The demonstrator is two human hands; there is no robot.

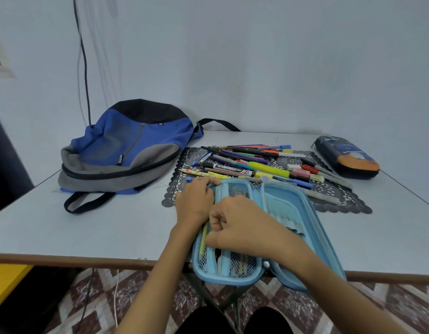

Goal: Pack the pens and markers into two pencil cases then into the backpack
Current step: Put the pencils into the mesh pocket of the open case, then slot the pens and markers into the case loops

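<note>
A light blue pencil case (293, 213) lies open at the table's front edge, its left half with mesh pockets holding a few pens. My left hand (196, 201) grips the far left rim of that half. My right hand (237, 225) rests over the mesh pockets with fingers curled; what it pinches is hidden. A pile of pens and markers (257, 165) lies on a dark lace mat (348, 203) just behind the case. A second, dark blue and orange pencil case (346, 156) sits zipped at the far right. The blue, grey and black backpack (126, 150) lies flat at the left.
The white table (88, 232) has a brown front edge that the open case overhangs. A black cable (84, 68) hangs down the wall behind the backpack. A backpack strap (88, 202) loops toward the front. A yellow object (6, 283) sits below at the left.
</note>
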